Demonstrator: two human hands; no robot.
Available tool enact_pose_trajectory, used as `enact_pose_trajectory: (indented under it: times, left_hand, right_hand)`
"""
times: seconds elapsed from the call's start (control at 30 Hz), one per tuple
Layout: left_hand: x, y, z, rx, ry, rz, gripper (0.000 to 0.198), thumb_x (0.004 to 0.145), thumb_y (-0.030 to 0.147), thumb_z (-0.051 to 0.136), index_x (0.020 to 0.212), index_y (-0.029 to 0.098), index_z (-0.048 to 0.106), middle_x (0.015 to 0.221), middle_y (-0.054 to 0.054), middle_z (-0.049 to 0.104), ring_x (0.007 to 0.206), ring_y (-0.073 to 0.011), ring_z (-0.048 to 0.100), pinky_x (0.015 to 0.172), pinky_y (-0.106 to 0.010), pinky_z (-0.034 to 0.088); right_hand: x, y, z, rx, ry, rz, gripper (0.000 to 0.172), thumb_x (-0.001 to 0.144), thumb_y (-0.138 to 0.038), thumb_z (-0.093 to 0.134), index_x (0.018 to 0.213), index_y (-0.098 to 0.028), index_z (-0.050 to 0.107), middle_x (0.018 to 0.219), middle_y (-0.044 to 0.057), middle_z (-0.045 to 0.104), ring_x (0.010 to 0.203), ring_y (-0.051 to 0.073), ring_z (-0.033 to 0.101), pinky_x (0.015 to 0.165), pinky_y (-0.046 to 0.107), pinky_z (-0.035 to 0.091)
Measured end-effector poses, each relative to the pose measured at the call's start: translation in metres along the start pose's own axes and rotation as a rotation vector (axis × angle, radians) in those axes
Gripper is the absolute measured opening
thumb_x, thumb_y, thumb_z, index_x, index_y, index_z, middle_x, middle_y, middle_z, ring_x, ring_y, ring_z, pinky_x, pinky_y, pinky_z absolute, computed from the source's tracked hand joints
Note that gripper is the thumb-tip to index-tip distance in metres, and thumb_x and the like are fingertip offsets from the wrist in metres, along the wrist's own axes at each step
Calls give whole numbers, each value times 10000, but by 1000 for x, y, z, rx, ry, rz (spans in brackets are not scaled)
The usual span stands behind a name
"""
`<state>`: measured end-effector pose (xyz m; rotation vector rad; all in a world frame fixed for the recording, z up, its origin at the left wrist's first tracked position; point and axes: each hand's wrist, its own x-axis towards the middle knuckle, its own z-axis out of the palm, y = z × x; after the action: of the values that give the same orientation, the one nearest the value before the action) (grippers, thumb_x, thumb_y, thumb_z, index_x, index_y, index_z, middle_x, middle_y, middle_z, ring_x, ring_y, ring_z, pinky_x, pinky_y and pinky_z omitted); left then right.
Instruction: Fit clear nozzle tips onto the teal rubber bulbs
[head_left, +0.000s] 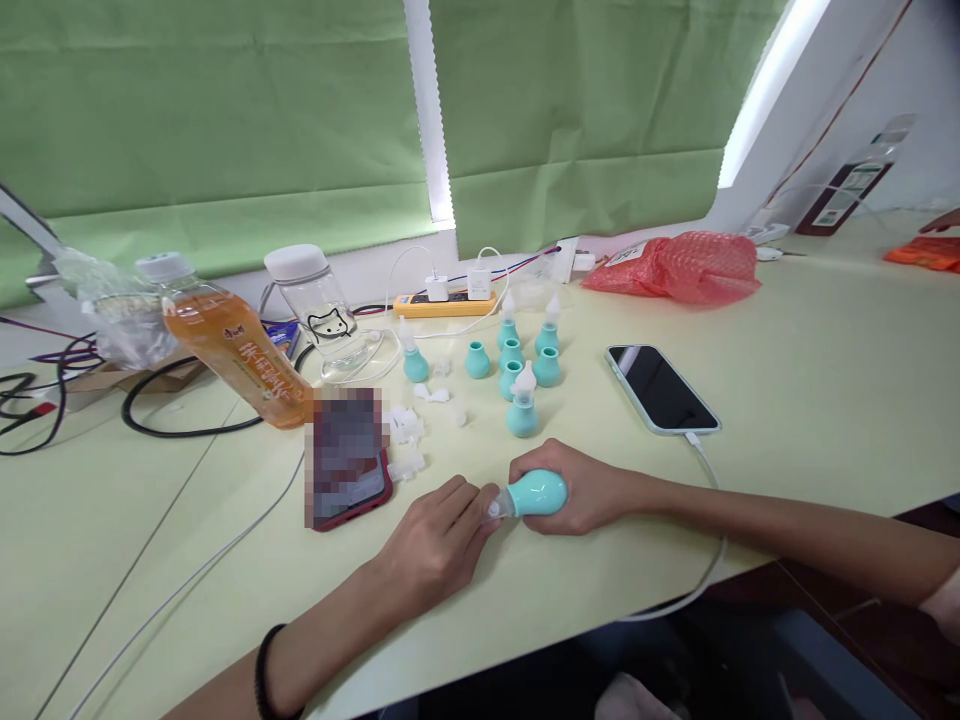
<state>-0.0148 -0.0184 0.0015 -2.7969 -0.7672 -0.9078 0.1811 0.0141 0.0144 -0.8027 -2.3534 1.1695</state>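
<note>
Near the table's front edge, my right hand is closed round a teal rubber bulb, which lies on its side. My left hand pinches the clear plastic nozzle at the bulb's left end; its tip is hidden by the fingers. Just beyond my hands stands a teal bulb with a clear nozzle fitted. Behind it are several more teal bulbs, some bare and open at the top like this bulb, others with nozzles. Loose clear plastic pieces lie to the left of them.
A phone in a red case lies left, a charging phone right. An orange drink bottle leans beside a clear cup. Behind are a yellow power strip and red bubble wrap. Another person's hand shows far right.
</note>
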Motion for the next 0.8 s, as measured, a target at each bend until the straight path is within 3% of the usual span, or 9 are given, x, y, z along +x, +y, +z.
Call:
enact_pose_trajectory:
  times: [0.13,0.3,0.5,0.6,0.67,0.73,0.8]
  left_hand:
    - [-1,1,0,178,-1,105,257,763,54,442,1019,32,435,642,-50,515,565,-138,424,458,-260,361]
    - [-1,1,1,265,-5,162,279,761,49,436,1038,17,432,639,-53,525,570,-142,449,466,-265,387]
    - [7,-11,-12,102,97,41,369,713,168,544,1062,84,459,760,-76,564,683,-161,501,542,-276,434]
    - [15,-30,-31,37,133,-98,376,712,244,525,1056,97,486,839,-86,571,753,-172,505,644,-313,444]
    - [22,-48,-42,143,113,-305,268,746,240,472,969,116,553,790,-68,583,758,-177,496,670,-319,430]
    - [28,-67,-49,269,-49,-511,248,772,264,421,890,144,603,741,-59,588,760,-198,484,639,-316,417]
    - [35,-83,-50,338,-207,-590,263,778,263,400,884,157,616,759,-66,586,789,-220,475,627,-314,405]
  right_hand:
    - [1,-1,-2,60,-62,57,117,564,-97,544,621,-144,454,556,-63,409,516,50,373,456,152,307]
    - [1,-3,-3,45,-48,71,190,586,-239,631,677,-137,499,588,-46,446,549,68,401,499,173,341]
    - [0,-1,1,127,78,-2,220,713,-327,544,797,-123,545,685,4,512,613,93,453,573,203,390]
    - [-1,1,1,120,107,-26,234,719,-343,544,804,-125,552,698,14,523,624,102,469,579,211,399]
    - [-2,2,0,124,122,-25,235,723,-350,540,801,-128,549,691,11,516,618,100,464,571,211,399]
    - [-2,2,0,132,135,-23,231,726,-354,537,797,-134,547,687,7,509,614,97,455,565,209,398]
    - [-1,2,-1,136,142,-19,228,727,-357,536,792,-139,547,688,4,506,617,96,451,566,207,396]
